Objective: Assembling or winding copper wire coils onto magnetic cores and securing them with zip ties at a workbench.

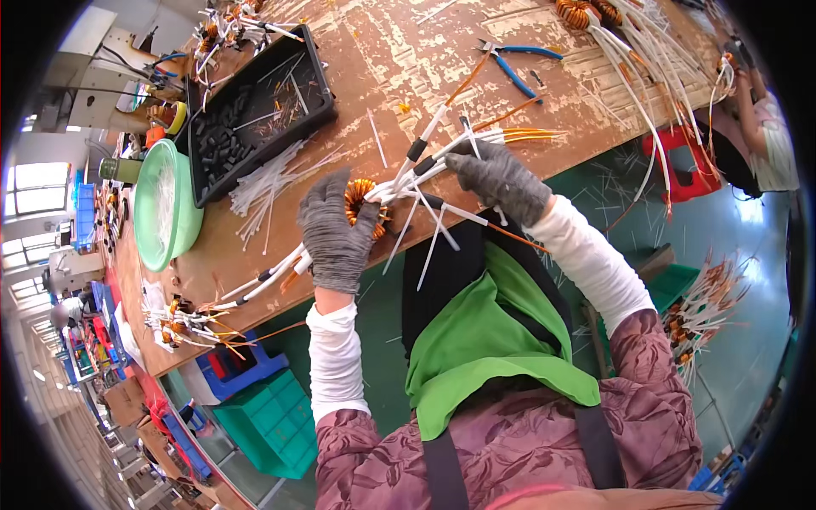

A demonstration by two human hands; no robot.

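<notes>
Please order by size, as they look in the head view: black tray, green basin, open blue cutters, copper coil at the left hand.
1. Black tray
2. Green basin
Not ranked: blue cutters span wider, but the copper coil is bulkier and partly hidden by the left hand.

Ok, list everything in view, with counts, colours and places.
Table: one, worn brown, across top
Coil: one, copper, table's near edge
Leads: several, white, spreading from the coil
Pliers: one, blue, table's far side
Tray: one, black, table's left side
Short sleeves: many, black, in the tray
Loose tubes: many, white, beside the tray
Bowl: one, pale green, table's left edge
Other coils: several, copper, at table corners
Crate: one, green, lower left
Stool: one, red, upper right
Coworker: one, pale top, right edge
Background items: uncountable, mixed colours, far left
Apron: one, green, lap
Left hand: one, grey glove, on coil
Right hand: one, grey glove, on leads
</notes>
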